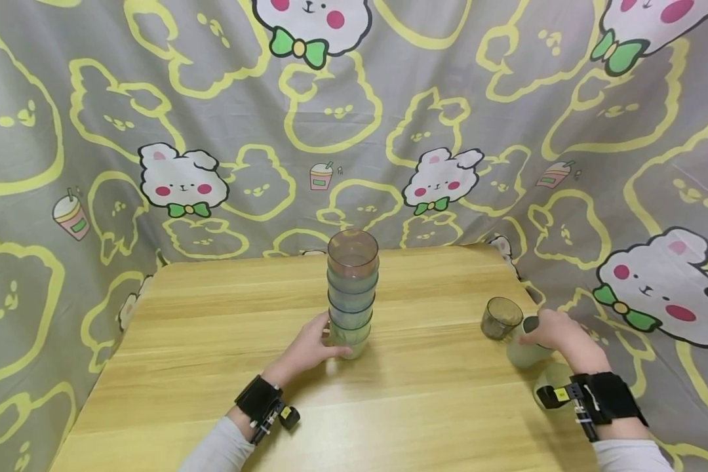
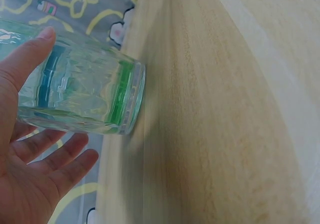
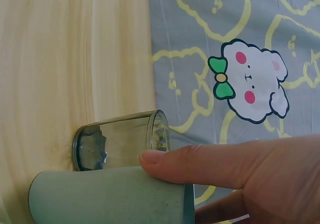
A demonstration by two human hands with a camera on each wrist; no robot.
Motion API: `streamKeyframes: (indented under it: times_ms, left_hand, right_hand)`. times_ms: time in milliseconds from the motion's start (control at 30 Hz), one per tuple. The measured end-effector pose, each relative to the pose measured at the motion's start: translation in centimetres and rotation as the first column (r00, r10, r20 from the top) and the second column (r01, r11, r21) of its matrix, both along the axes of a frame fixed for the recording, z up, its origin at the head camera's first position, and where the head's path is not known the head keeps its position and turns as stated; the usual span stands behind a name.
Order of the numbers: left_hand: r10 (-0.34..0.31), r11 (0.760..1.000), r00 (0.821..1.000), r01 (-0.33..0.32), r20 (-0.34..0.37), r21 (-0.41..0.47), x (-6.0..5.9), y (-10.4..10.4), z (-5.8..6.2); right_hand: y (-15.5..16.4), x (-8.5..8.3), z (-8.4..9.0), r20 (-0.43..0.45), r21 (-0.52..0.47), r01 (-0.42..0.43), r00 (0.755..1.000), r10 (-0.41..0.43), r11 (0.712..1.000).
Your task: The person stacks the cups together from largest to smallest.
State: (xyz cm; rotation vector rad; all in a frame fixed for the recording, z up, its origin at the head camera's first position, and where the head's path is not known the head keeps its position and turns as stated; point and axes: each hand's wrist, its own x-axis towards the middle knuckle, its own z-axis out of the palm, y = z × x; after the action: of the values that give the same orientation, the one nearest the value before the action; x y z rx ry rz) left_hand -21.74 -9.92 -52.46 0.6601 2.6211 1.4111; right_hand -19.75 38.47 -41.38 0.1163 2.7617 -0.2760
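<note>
Now | left hand (image 1: 307, 351) steadies cup stack (image 1: 352, 292) | right hand (image 1: 557, 331) grips pale cup (image 1: 525, 351)

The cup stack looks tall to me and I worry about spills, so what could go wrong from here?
The stack of cups is tall and narrow; the left hand touches only its base, so a nudge might topple it. The right hand holds a pale green cup near the table edge, beside a dark cup it could knock.

We see bare table (image 1: 212, 314) left of the cup stack (image 1: 353, 292) and between it and the two cups (image 1: 510, 331) near the right edge. The curtain (image 1: 507, 131) walls the table on the far and right sides.
</note>
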Motion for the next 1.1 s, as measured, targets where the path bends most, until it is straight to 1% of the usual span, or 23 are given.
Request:
streamKeyframes:
  times_ms: [133, 200, 400, 567, 800, 933, 1100]
  left_hand:
    - [0.004, 1.000, 1.000, -0.004, -0.001, -0.002, 0.0, 0.0, -0.1]
    - [0.004, 1.000, 1.000, -0.004, -0.002, -0.002, 0.1, 0.0, -0.1]
    - [-0.005, 1.000, 1.000, 0.005, 0.002, -0.001, 0.1, 0.0, 0.0]
    - [-0.005, 1.000, 1.000, 0.005, 0.005, 0.002, 0.1, 0.0, 0.0]
    - [0.001, 1.000, 1.000, -0.001, 0.008, 0.003, 0.0, 0.0, -0.1]
    - [0.005, 1.000, 1.000, -0.005, 0.011, 0.000, 0.0, -0.1, 0.0]
    - [0.008, 1.000, 1.000, -0.008, 0.004, -0.003, -0.1, -0.1, -0.1]
  right_hand:
    - [-0.1, 0.0, 0.2, 0.010, -0.012, 0.005, 1.000, -0.005, 1.000]
    - [-0.1, 0.1, 0.4, 0.001, -0.013, 0.003, 1.000, -0.003, 1.000]
    - [-0.2, 0.5, 1.8, -0.048, -0.002, 0.004, 0.999, -0.004, 1.000]
    - [-0.2, 0.6, 3.8, -0.103, 0.027, -0.005, 0.995, 0.008, 1.000]
    - [-0.7, 0.6, 7.6, -0.173, 0.050, -0.020, 0.984, 0.028, 0.999]
    - [-1.8, 0.4, 9.6, -0.266, 0.071, -0.026, 0.963, 0.044, 0.997]
    - [-3.5, 0.0, 11.7, -0.378, 0.106, -0.039, 0.923, 0.076, 0.994]
